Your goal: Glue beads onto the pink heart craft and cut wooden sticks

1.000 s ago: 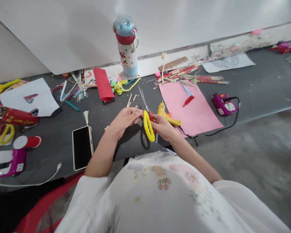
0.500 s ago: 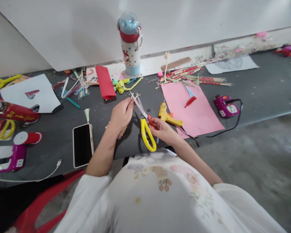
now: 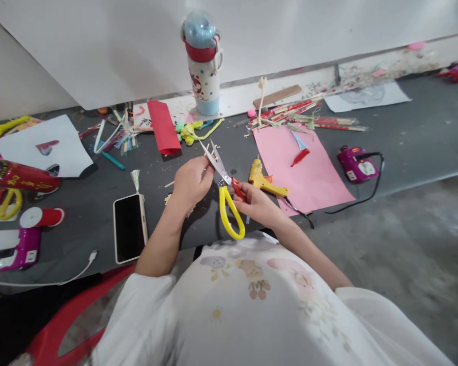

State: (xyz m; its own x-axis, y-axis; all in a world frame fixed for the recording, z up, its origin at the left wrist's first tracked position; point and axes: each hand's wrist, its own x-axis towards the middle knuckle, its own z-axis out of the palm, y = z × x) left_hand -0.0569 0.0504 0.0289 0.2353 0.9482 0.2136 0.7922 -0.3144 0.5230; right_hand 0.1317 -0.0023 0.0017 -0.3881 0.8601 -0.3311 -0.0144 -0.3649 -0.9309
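Observation:
My right hand (image 3: 257, 202) grips the scissors (image 3: 232, 213) by the red handle loop, while the yellow loop hangs toward me. Their metal blades (image 3: 217, 161) are spread apart and point up and left. My left hand (image 3: 193, 179) is closed by the blades, fingertips and thumb together; what it pinches is hidden. A pale thin stick (image 3: 169, 184) shows just left of that hand. Small cut bits lie on the table beyond the blade tips. Under my left wrist, a cluster of pale pieces (image 3: 168, 199) is partly covered.
A yellow glue gun (image 3: 266, 179) lies right of the scissors, by pink paper (image 3: 309, 168). Behind stand a water bottle (image 3: 203, 66) and folded red paper (image 3: 164, 127). A phone (image 3: 130, 229), red can (image 3: 23, 174) and thread spool (image 3: 41, 217) are left.
My left hand has turned slightly, its thumb now nearer the blades. The blades remain spread, and the pale stick now shows left of the hand. The view has shifted a little.

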